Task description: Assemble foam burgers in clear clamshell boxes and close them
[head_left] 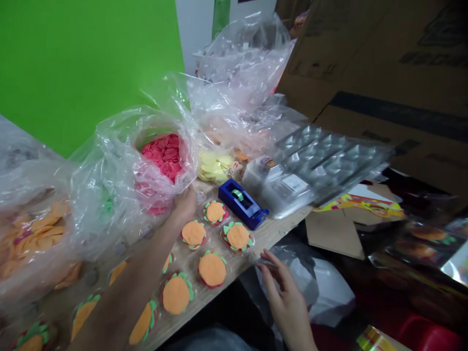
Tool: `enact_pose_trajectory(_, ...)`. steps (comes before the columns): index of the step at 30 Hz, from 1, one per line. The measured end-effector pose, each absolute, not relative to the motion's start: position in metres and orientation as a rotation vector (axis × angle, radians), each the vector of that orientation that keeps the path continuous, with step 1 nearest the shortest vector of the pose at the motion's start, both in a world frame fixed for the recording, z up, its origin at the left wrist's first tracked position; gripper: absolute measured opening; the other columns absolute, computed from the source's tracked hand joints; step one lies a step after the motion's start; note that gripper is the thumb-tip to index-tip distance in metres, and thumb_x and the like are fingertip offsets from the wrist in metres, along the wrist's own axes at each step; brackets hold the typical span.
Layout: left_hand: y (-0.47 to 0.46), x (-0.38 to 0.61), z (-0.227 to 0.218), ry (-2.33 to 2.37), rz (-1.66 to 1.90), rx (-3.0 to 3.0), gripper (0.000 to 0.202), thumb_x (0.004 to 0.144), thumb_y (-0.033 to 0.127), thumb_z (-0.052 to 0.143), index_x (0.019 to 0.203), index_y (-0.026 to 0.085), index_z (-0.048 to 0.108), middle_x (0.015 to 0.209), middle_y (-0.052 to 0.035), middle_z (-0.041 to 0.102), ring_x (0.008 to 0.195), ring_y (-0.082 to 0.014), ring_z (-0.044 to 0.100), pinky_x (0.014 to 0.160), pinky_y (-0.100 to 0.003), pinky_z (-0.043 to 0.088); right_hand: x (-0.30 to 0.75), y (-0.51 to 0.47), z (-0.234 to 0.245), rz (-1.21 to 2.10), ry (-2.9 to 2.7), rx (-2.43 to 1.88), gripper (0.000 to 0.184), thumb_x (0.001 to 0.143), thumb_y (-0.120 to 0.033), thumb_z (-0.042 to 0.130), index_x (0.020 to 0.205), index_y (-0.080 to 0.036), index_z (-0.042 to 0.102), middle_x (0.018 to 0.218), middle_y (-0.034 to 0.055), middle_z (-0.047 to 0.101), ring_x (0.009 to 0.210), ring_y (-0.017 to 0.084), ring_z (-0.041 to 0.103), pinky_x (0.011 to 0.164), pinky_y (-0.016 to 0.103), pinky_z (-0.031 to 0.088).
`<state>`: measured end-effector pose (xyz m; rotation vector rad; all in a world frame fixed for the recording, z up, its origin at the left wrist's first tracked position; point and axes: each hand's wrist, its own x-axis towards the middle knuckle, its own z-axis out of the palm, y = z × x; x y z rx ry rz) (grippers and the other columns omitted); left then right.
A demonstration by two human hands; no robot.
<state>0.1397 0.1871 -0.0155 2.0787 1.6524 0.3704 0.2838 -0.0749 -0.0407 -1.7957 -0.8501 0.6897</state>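
Observation:
My left arm reaches across the table, and my left hand [185, 201] is at the lower edge of a clear plastic bag holding red pieces [168, 157]. Its fingers are hidden or blurred, so its grip cannot be made out. Beyond the table's front edge hovers my right hand [283, 287], fingers apart and nothing in it. Between the hands stand toy burgers with orange tops and green frills in clear cups, among them one burger [238, 236] close to my right fingertips and another [193, 234] beside my left wrist. More burgers lie partly behind my left forearm.
A blue tape dispenser [243, 204] stands behind the burgers. Right of it are clear plastic containers [288, 190] and clear moulded trays [336, 153]. Bags of yellow pieces [215, 165] and orange pieces [40, 231] flank the red ones. Large cardboard boxes [383, 63] rise at right.

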Motion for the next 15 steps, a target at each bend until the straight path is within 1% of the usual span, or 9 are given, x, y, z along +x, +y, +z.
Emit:
enact_pose_trajectory(2,0.188,0.142,-0.016,1.712,0.315,2.139,0.044,0.083,0.005,0.036,0.126,0.009,0.045,0.130,-0.0242,0.049,0.127,-0.0354,0.039,0.102,-0.052,0.027,0.289,-0.071,-0.039,0.719,-0.773,-1.795,0.043,0.078,-0.050,0.053,0.109,-0.019,0.058,0.109,0.0129,0.063,0.091,0.024,0.063,0.085,0.042,0.050)
enact_pose_trajectory(4,0.187,0.143,-0.013,1.689,0.272,2.209,0.044,0.084,0.003,0.031,0.124,0.012,0.048,0.125,-0.0210,0.052,0.124,-0.0347,0.042,0.101,-0.052,0.029,0.292,-0.066,-0.038,0.865,-0.622,-1.723,0.056,0.073,-0.056,0.057,0.114,-0.018,0.054,0.098,0.0113,0.066,0.081,0.023,0.066,0.079,0.041,0.052)
enact_pose_trajectory(7,0.187,0.140,-0.008,1.572,0.225,2.304,0.044,0.085,0.005,0.033,0.124,0.018,0.049,0.128,-0.0142,0.051,0.123,-0.0307,0.042,0.102,-0.046,0.029,0.289,-0.057,-0.038,1.235,-0.346,-1.493,0.086,0.064,-0.061,0.065,0.130,-0.013,0.036,0.080,0.0081,0.069,0.062,0.022,0.067,0.065,0.039,0.055)
enact_pose_trajectory(9,0.188,0.137,-0.005,1.475,0.188,2.334,0.040,0.084,0.004,0.038,0.118,0.020,0.054,0.126,-0.0105,0.052,0.120,-0.0263,0.046,0.101,-0.039,0.032,0.283,-0.050,-0.038,1.374,-0.221,-1.370,0.099,0.059,-0.058,0.070,0.134,-0.010,0.027,0.077,0.0080,0.070,0.060,0.022,0.067,0.062,0.037,0.055)
enact_pose_trajectory(11,0.191,0.134,-0.005,1.410,0.159,2.328,0.032,0.083,0.005,0.044,0.108,0.020,0.059,0.120,-0.0079,0.056,0.113,-0.0220,0.050,0.098,-0.035,0.036,0.277,-0.043,-0.038,1.386,-0.163,-1.324,0.102,0.056,-0.055,0.074,0.134,-0.010,0.026,0.075,0.0064,0.071,0.060,0.022,0.068,0.060,0.035,0.054)
enact_pose_trajectory(13,0.195,0.133,-0.006,1.419,0.167,2.287,0.022,0.085,0.013,0.049,0.104,0.018,0.060,0.115,-0.0075,0.058,0.108,-0.0205,0.053,0.095,-0.038,0.040,0.273,-0.037,-0.037,1.346,-0.150,-1.337,0.099,0.053,-0.055,0.075,0.132,-0.013,0.031,0.068,0.0032,0.070,0.055,0.022,0.067,0.056,0.034,0.053)
enact_pose_trajectory(15,0.199,0.133,-0.008,1.486,0.203,2.208,0.022,0.088,0.025,0.051,0.106,0.016,0.058,0.114,-0.0081,0.058,0.104,-0.0209,0.055,0.092,-0.043,0.042,0.275,-0.033,-0.036,1.304,-0.171,-1.375,0.090,0.051,-0.056,0.075,0.124,-0.015,0.041,0.062,0.0008,0.069,0.050,0.021,0.065,0.052,0.033,0.052)
